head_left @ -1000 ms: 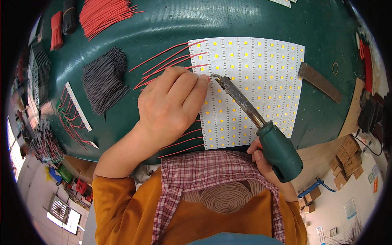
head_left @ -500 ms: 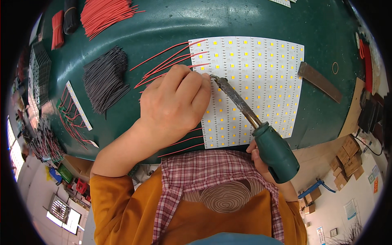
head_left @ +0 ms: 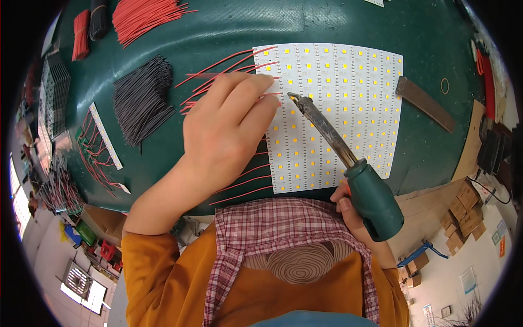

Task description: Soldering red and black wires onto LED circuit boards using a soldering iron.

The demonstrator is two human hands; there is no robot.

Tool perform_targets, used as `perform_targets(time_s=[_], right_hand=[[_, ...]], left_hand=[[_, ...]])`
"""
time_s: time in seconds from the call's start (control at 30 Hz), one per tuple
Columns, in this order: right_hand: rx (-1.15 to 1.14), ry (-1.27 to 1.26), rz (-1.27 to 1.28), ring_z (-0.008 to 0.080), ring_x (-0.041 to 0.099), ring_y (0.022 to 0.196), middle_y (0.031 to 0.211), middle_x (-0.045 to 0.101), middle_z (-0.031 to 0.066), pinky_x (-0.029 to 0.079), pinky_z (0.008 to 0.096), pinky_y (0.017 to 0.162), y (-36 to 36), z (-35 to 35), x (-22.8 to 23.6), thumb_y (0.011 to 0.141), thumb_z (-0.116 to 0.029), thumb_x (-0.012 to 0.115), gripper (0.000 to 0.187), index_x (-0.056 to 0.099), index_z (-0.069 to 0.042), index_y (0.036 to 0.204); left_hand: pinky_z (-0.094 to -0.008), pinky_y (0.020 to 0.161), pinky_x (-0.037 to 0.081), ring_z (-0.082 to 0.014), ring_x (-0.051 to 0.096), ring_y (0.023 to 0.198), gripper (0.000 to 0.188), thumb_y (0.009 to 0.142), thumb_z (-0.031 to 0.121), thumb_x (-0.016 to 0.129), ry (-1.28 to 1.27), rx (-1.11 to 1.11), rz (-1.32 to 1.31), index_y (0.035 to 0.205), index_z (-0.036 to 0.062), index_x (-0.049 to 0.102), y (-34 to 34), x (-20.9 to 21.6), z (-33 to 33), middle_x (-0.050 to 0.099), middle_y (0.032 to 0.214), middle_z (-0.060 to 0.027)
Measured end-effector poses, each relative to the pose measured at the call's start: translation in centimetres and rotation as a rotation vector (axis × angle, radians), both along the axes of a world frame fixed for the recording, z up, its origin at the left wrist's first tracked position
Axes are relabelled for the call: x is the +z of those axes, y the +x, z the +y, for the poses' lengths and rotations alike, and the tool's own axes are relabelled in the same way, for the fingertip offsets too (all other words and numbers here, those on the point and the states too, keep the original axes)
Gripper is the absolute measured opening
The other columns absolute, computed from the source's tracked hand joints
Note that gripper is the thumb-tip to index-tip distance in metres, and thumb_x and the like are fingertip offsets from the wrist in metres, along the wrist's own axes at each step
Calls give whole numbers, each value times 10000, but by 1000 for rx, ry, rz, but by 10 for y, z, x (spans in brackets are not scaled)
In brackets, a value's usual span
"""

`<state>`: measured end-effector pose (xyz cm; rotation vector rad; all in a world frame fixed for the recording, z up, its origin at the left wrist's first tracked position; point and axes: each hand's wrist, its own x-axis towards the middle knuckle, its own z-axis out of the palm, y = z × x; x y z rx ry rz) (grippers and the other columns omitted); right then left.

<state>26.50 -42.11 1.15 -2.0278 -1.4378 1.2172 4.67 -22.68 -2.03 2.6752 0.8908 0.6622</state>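
A white LED board with rows of yellow chips lies on the green work surface. Along its left edge, thin red wires are attached and stick out leftward. My left hand is closed over that edge, pinching a red wire at its fingertips; the hand hides part of the wires below it. My right hand, partly covered by the handle, grips a soldering iron with a green handle. The iron's dark tip hovers over the board's left part, a little right of my left fingertips.
Left of the board lie a pile of black wires and red wires. A wired LED strip sits farther left. A flat brown bar overlaps the board's right edge. A rubber band lies beyond it.
The iron's tip has pulled back right, away from my left fingers. My left hand has shifted slightly up along the board's edge. Another wire end now shows on the board by my fingertips.
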Motion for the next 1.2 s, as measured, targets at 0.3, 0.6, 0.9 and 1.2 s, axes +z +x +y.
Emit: perform_targets(time_s=[0.3, 0.6, 0.9, 1.2], right_hand=[[45, -65, -52, 262, 686, 765, 914, 680, 48, 539, 368, 661, -2, -14, -5, 735, -143, 769, 249, 723, -184, 976], [103, -54, -28, 281, 664, 764, 909, 657, 53, 524, 377, 630, 5, -21, -10, 670, -140, 776, 318, 711, -180, 980], [-65, -95, 140, 248, 677, 716, 815, 663, 68, 537, 354, 650, 0, -14, 0, 720, -121, 774, 377, 627, -66, 1062], [4, 39, 89, 195, 696, 720, 797, 708, 39, 541, 319, 664, -3, -11, 2, 817, -87, 724, 294, 629, -40, 1091]], left_hand=[[-302, 597, 514, -208, 635, 758, 280, 659, -12, 713, -7, 17, -28, 938, 15, 707, -1, 0, -18, 651, 854, -50], [-292, 601, 524, -202, 636, 756, 304, 656, 5, 717, 28, 26, 25, 959, 24, 720, 0, 0, -21, 650, 851, -37], [-290, 579, 515, -199, 635, 745, 288, 657, 7, 719, 52, 30, 34, 944, 26, 719, 2, -1, -20, 645, 838, -35], [-297, 598, 516, -206, 638, 750, 247, 682, -2, 730, 43, 36, 71, 926, 30, 705, 0, -2, -20, 652, 851, -47]])
